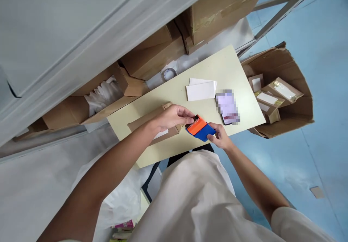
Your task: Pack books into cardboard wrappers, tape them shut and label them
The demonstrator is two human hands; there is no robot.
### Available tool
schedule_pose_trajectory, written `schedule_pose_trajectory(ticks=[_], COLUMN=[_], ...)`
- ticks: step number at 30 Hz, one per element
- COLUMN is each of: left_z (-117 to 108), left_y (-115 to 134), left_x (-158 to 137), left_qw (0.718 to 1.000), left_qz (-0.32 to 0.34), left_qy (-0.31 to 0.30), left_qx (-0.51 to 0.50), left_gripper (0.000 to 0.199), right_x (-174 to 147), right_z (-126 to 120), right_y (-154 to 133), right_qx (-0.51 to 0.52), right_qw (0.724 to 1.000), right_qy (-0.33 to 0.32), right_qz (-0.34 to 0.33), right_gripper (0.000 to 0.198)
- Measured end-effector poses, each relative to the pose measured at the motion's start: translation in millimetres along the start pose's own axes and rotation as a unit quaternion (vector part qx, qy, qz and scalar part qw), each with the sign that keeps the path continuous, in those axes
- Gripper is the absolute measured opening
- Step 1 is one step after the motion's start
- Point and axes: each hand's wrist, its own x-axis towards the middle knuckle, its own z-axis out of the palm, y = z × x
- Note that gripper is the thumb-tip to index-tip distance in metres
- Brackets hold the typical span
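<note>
A small flat orange-and-blue item [200,128] is held between my hands above the near side of the table. It has a dark, jagged-looking strip along its left end, and its exact kind does not show. My right hand [219,136] grips the blue part from the right, thumb on top. At the dark left end, my left hand [178,116] is closed with thumb and fingertips pinched against it. Beneath my left hand lies a brown cardboard box [141,121] with a white label [161,134], partly covered by my wrist.
White paper slips [201,91] and a phone [227,107] lie on the cream table [233,68]. A tape roll [170,74] sits behind. Open cartons [152,59] line the back. At right, a large carton [301,100] holds several labelled boxes [284,90]. A metal frame [285,10] stands beyond.
</note>
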Motion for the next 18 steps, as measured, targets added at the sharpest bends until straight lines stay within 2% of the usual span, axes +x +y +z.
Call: schedule_pose_trajectory(ticks=[6,9,11,14,16,18], left_z=[-3,-7,-12,-15,-14,-12], left_y=[-17,-13,-7,4,11,20], left_x=[6,2,-1,-3,0,7], left_qw=[0.993,0.990,0.989,0.995,0.995,0.984], left_qz=[-0.052,-0.062,-0.076,-0.086,-0.070,-0.053], left_qy=[-0.011,-0.025,-0.039,-0.020,0.019,0.053], left_qx=[-0.103,-0.122,-0.124,-0.042,0.065,0.162], left_gripper=[0.037,0.034,0.041,0.049,0.041,0.032], right_x=[2,1,-1,-3,-1,4], right_z=[-2,-2,-2,-2,1,5], right_y=[5,8,9,10,7,2], right_qx=[0.018,0.037,0.045,0.037,0.035,0.041], right_qw=[1.000,0.999,0.999,0.999,0.999,0.997], right_qy=[-0.012,-0.016,-0.013,-0.006,0.013,0.059], right_qz=[-0.004,0.000,-0.003,0.001,0.010,0.027], right_gripper=[0.027,0.027,0.027,0.032,0.038,0.047])
